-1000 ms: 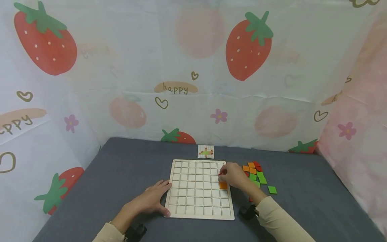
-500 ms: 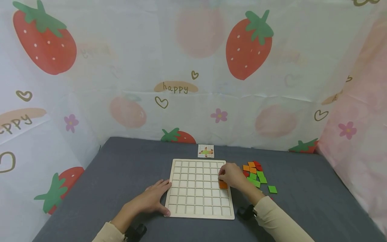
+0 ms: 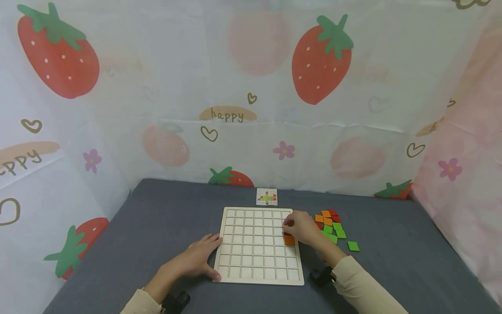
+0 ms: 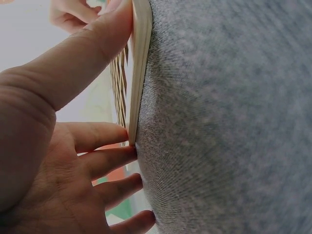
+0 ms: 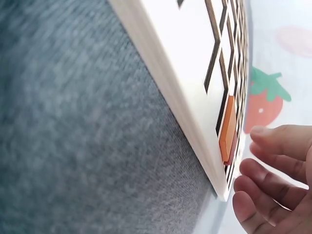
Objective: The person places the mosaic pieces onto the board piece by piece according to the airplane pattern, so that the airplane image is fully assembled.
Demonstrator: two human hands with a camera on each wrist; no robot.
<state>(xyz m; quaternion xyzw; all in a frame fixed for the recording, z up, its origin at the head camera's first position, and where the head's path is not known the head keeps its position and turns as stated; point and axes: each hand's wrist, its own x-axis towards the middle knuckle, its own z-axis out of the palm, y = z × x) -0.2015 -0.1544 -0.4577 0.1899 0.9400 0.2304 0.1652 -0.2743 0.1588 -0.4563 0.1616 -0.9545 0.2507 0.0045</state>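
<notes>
A wooden grid board point(image 3: 247, 261) lies on the grey table. My left hand point(image 3: 196, 258) rests along its left side, thumb on the near corner and fingers extended; in the left wrist view the thumb point(image 4: 83, 58) presses the board's edge. An orange square tile point(image 3: 289, 240) sits in a right-column cell. Just beyond it, the right wrist view shows a red tile point(image 5: 232, 150) on the board. My right hand point(image 3: 305, 226) is over that spot, fingers loosely bent near the red tile, with nothing showing between them. From the head view the hand partly covers this tile.
Loose green tiles point(image 3: 340, 234), orange tiles point(image 3: 319, 218) and red ones lie right of the board, some behind my right forearm. A small pattern card point(image 3: 266, 197) is beyond the board. A strawberry-print curtain point(image 3: 251, 144) encloses the back and sides.
The red tile was raised at my right fingertips one second ago; now it lies down on the board beyond the orange tile. My left hand has stayed in place.
</notes>
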